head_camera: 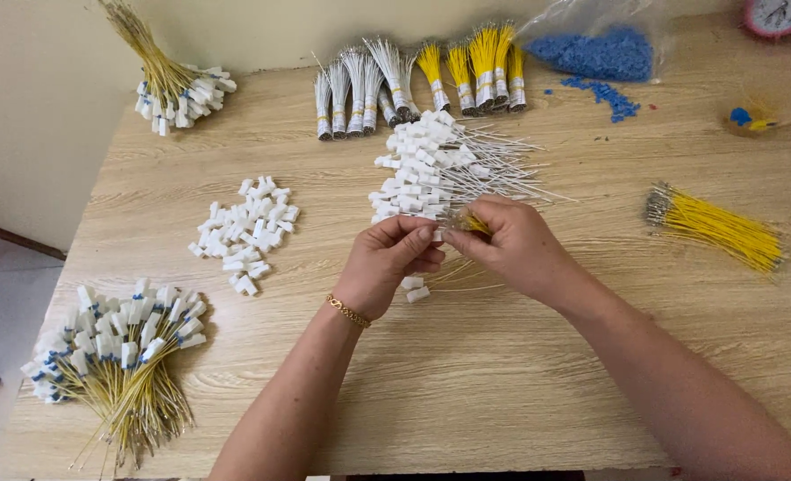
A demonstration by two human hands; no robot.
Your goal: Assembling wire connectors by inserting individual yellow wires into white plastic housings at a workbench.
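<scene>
Both hands meet over the middle of the wooden surface (pixel 467 392). Left hand (pixel 386 263), grip pinched on a small white connector (pixel 437 233) at the fingertips. Right hand (pixel 511 245), grip closed on thin yellow wires (pixel 474 223) whose ends poke out just beside that connector; whether wire and connector already touch cannot be told.

Likely very light, both of them. Connector: hard plastic, tiny, smooth, apt to slip or flick away, so best held by its flat sides. Wire: thin, springy, easily bent, best gripped close to the end to keep it from buckling.

Just beyond the hands, a heap of white-wired connectors (pixel 431 169). Two loose connectors (pixel 416 289) under the left hand. Loose white connectors (pixel 245 232) to the left, cut yellow wires (pixel 721 227) to the right, finished yellow bundles (pixel 114 356) near left.
</scene>
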